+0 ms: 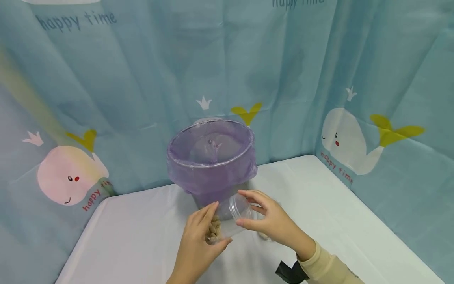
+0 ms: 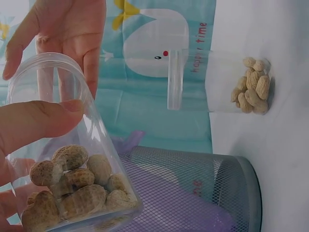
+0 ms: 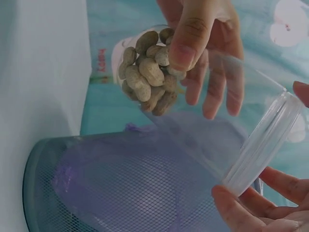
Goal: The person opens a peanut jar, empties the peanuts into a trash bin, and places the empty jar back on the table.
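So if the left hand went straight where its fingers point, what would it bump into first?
Probably the mesh bin with the purple bag, just beyond the left hand and the clear jar it holds. How big the gap is, I can't tell.

From the head, looking forward and down across the table (image 1: 127,240) toward the curtain (image 1: 198,59), standing farthest off. From the left wrist, peering closely at the jar (image 1: 227,225), lying sideways with the table at right. From the right wrist, doing likewise, rolling the opposite way, with the table at left. Sharing jar, bin (image 2: 193,186) and curtain across all three views.
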`<state>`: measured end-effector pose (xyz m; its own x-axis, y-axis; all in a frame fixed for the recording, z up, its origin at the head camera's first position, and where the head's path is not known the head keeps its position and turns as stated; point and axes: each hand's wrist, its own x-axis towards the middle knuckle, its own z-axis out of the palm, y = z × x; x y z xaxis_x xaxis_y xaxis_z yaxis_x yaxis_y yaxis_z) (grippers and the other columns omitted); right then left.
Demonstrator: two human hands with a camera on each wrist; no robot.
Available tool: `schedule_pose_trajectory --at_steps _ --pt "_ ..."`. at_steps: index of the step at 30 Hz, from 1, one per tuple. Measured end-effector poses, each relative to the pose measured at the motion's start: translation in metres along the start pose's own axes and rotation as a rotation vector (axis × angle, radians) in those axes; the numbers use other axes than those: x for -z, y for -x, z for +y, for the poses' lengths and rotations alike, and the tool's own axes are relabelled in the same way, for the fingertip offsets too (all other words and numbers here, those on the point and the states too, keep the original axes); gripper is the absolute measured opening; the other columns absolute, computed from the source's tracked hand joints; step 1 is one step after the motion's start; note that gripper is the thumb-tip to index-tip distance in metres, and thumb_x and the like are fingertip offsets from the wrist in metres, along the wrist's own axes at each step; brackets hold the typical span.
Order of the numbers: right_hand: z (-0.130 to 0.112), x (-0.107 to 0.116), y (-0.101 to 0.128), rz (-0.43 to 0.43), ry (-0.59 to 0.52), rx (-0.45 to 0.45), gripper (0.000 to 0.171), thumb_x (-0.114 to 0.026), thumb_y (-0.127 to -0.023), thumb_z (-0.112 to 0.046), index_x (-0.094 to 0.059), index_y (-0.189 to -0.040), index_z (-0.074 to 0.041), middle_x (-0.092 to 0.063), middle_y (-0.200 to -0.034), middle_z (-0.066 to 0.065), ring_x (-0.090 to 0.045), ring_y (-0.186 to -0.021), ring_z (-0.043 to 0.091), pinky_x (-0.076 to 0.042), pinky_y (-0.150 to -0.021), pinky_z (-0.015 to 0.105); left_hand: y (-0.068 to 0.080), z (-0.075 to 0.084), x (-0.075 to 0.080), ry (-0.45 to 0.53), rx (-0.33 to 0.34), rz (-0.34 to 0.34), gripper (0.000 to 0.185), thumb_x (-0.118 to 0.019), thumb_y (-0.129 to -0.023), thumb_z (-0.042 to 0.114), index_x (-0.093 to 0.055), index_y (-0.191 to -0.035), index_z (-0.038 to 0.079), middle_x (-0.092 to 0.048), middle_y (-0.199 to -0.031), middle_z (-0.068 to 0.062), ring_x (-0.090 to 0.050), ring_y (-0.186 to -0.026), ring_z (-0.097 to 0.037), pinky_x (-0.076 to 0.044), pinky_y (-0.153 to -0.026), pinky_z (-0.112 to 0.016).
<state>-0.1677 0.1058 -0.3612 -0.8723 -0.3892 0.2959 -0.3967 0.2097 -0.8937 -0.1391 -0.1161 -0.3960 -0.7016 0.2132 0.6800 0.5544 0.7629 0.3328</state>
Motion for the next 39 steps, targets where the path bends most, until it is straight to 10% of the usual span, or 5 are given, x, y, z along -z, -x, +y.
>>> schedule_pose_trajectory --at_steps 6,18,39 --pt "0.001 -0.004 -0.001 -0.008 0.014 -0.028 0.081 -0.080 -0.084 -0.029 -0.038 -0.152 -0.016 -0.048 -0.148 0.010 -0.046 -0.133 0.032 -0.049 -0.107 0.051 0.008 0.000 0.002 -0.009 -0.001 0.021 0.106 -0.100 -0.050 0.021 -0.051 -0.145 0.016 -0.062 -0.136 -0.004 -0.057 -0.119 -0.021 -0.060 -0.091 -0.042" --pt "-0.003 -0.018 -0.002 0.023 0.033 -0.107 0.069 -0.081 -0.083 -0.033 -0.050 -0.143 -0.019 -0.053 -0.141 0.007 -0.049 -0.118 0.024 -0.052 -0.091 0.028 0.010 -0.001 0.010 -0.014 0.005 0.026 0.104 -0.099 -0.052 0.017 -0.051 -0.145 0.013 -0.061 -0.136 -0.006 -0.056 -0.119 -0.024 -0.060 -0.089 -0.044" --pt "-0.010 -0.028 -0.013 -0.035 0.019 -0.021 0.074 -0.080 -0.085 -0.028 -0.044 -0.148 -0.011 -0.050 -0.145 0.011 -0.049 -0.122 0.029 -0.054 -0.096 0.030 0.012 -0.012 0.025 -0.045 0.018 0.060 0.103 -0.100 -0.052 0.022 -0.053 -0.143 0.013 -0.062 -0.134 -0.006 -0.057 -0.117 -0.024 -0.059 -0.090 -0.043"
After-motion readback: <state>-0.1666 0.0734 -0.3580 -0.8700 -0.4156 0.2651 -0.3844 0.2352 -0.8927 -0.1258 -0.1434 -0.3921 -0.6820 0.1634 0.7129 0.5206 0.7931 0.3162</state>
